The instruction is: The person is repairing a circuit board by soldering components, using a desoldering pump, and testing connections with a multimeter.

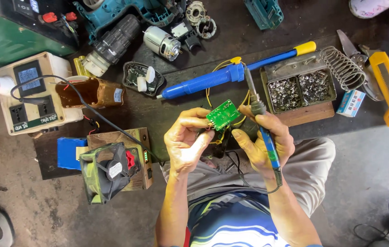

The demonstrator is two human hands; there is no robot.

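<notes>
Green square circuit board (222, 114) pinched in left hand (186, 142) for access; right hand (263, 142) gripped blue-handled soldering iron (262, 123), tip clear.

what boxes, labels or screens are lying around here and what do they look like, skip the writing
Small carton: right of the metal tray, lying flat, blue and white with red.
Screen: on the cream socket box at left, dark frame, pale grey display.
Green strip label: along that box's front edge, with white print.
White sticker: on the end of the amber casing.
White sticker: round, on the fan hub, lower left.
</notes>
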